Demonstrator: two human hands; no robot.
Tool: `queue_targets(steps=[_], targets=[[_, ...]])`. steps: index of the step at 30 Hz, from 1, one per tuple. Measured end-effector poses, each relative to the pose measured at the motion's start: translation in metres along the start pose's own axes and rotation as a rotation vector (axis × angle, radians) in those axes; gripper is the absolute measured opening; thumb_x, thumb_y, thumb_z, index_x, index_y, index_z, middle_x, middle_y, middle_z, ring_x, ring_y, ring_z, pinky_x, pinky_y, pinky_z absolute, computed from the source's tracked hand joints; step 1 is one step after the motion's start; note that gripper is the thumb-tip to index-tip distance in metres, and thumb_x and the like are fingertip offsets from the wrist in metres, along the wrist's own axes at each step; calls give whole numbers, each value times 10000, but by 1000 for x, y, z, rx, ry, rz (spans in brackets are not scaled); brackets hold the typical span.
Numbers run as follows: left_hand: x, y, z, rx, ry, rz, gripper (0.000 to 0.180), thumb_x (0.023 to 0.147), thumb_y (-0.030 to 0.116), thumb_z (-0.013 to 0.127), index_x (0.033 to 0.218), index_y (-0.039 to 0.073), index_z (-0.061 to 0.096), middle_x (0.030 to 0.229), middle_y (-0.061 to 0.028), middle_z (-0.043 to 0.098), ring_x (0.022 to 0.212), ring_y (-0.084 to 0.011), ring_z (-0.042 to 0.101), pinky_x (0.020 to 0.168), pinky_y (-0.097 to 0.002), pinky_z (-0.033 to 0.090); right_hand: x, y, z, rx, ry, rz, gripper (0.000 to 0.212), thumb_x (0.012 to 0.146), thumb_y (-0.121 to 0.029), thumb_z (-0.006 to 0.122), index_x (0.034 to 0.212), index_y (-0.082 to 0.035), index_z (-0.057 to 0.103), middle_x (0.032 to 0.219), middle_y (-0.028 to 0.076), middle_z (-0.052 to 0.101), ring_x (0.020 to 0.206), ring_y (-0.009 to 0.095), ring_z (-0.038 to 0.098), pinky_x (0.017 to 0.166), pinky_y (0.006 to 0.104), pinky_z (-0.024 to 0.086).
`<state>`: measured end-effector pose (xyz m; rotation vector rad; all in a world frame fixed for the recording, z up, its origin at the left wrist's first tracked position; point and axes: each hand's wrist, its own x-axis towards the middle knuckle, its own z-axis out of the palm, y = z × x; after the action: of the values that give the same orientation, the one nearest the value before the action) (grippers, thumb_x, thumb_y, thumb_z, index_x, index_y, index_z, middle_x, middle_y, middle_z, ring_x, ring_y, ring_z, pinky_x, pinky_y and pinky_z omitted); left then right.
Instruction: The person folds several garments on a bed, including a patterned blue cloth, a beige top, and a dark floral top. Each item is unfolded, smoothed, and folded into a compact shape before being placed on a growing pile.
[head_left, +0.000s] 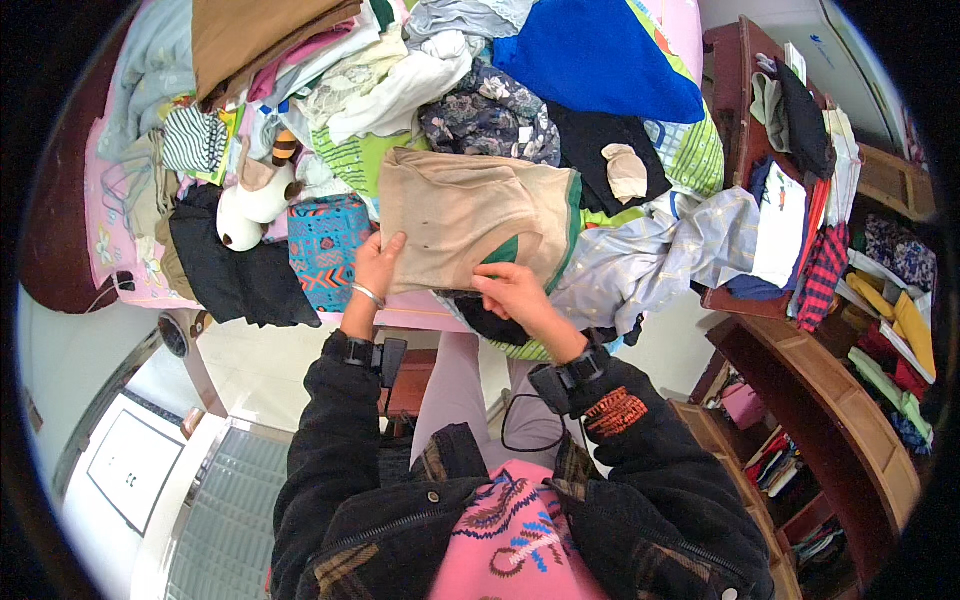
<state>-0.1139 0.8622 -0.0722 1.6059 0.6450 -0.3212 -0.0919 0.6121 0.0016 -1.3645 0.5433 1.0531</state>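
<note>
A beige knit garment with green trim [460, 205] is spread in a folded shape at the near side of the bed, in front of me. My left hand [375, 268] grips its lower left corner, thumb on top and fingers underneath. At its lower edge, right of the middle, my right hand [508, 292] is closed in a pinch on the cloth, beside a green patch of trim. Left of the garment lies a folded blue patterned cloth [328, 250], close to my left hand. Under its right side runs a crumpled pale grey garment [655, 250].
Clothes pile across the bed: a blue cloth [600, 60], a dark floral garment [490, 115], black trousers [240, 265] and a brown folded cloth [265, 40]. A white plush toy [250, 212] sits at left. Wooden cabinet shelves [820, 400] with clothes stand at right.
</note>
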Motion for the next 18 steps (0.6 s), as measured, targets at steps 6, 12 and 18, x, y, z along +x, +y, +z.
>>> queue_targets(steps=[6, 12, 18], targets=[[-2, 2, -2, 17, 3, -6, 255, 871, 249, 632, 941, 4, 646, 808, 17, 622, 708, -47, 498, 634, -230, 436, 8, 8, 31, 170, 116, 244, 208, 814, -188, 676, 718, -45, 560, 541, -8, 497, 392, 63, 391, 347, 217, 289], [-5, 4, 2, -25, 18, -21, 262, 871, 260, 632, 949, 10, 647, 811, 17, 622, 712, -48, 498, 638, -232, 437, 11, 11, 33, 100, 235, 104, 200, 800, -166, 689, 702, -43, 565, 538, -6, 495, 393, 70, 390, 349, 220, 292], [-4, 4, 0, -19, 5, -3, 263, 872, 262, 631, 952, 11, 645, 811, 18, 621, 721, -50, 502, 652, -237, 440, 15, 20, 29, 182, 41, 156, 166, 797, -142, 685, 729, -42, 570, 570, 12, 517, 398, 81, 407, 352, 229, 304]])
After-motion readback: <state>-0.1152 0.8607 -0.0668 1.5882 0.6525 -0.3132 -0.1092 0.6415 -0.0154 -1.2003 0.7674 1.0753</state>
